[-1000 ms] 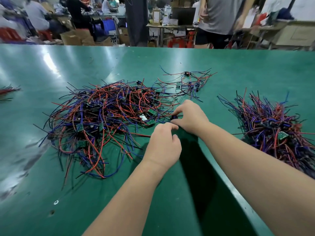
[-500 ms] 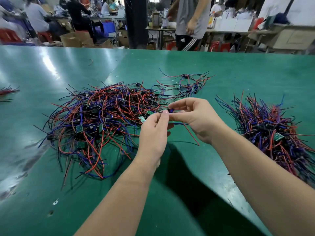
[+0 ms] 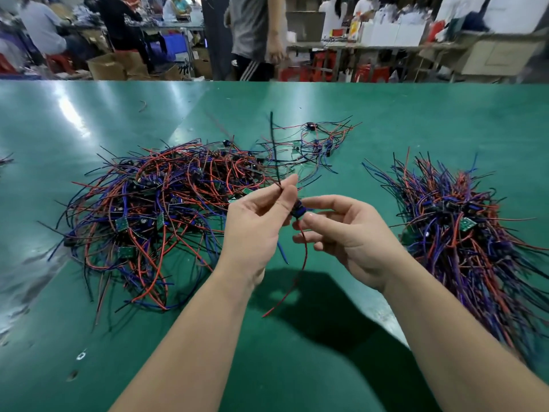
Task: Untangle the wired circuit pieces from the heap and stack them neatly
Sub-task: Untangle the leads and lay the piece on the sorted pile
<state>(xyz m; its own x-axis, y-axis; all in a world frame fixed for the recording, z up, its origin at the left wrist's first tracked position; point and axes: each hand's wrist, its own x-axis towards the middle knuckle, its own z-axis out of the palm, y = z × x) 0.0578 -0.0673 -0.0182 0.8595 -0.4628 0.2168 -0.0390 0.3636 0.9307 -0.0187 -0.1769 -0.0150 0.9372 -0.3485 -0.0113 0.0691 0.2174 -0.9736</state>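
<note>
Red, blue and black leads trail from one circuit piece [image 3: 298, 210], held above the surface [image 3: 297, 367] between the heap [image 3: 142, 209] and the stack [image 3: 463, 233]. The left hand [image 3: 255, 227] pinches the upright black lead; right hand [image 3: 350, 236] fingers [image 3: 322, 200] pinch the board. Separation appears complete. Next step: gather the leads and lay the piece on the stack.

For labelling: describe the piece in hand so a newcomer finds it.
On the green table, look between the left heap and right stack. The piece is held up by left hand and right hand; alone among its neighbours it lies in no pile, a red wire dangling.
</note>
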